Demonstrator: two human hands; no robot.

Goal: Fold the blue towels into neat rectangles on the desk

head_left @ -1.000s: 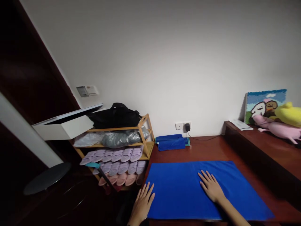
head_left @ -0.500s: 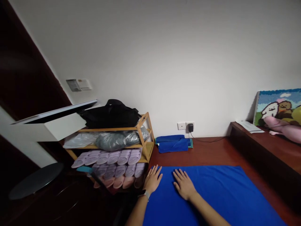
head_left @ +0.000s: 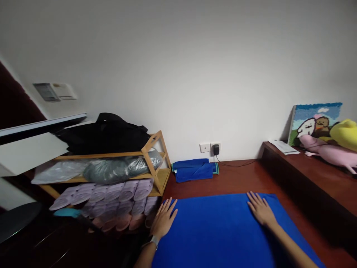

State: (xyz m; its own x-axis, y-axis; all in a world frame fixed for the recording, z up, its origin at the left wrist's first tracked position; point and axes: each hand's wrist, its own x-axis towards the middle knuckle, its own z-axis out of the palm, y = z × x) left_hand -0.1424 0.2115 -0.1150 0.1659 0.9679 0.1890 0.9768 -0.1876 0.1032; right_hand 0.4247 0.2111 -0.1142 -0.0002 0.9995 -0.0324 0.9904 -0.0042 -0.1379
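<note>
A blue cloth (head_left: 214,227) lies spread over the reddish-brown table (head_left: 240,175), its near part running out of the bottom of the view. My left hand (head_left: 164,220) rests flat near the cloth's far left corner, fingers stretched out, with a watch on the wrist. Over at the far right corner, my right hand (head_left: 261,209) lies palm down with its fingers spread on the cloth. Neither hand grips anything. Beyond the cloth, against the wall, sit folded blue cloths (head_left: 193,170), one with a green edge.
A wooden rack (head_left: 156,175) at left holds lilac slippers (head_left: 111,191), plastic-wrapped items and a black bag (head_left: 108,136). A charger (head_left: 216,149) is plugged into the wall. On the raised ledge at right are a pink plush toy (head_left: 329,150) and a dog picture (head_left: 315,121).
My right hand has slid rightward across the cloth to its far right corner, and the cloth looks smoother there. My left hand stays at the left corner. The view has turned slightly right.
</note>
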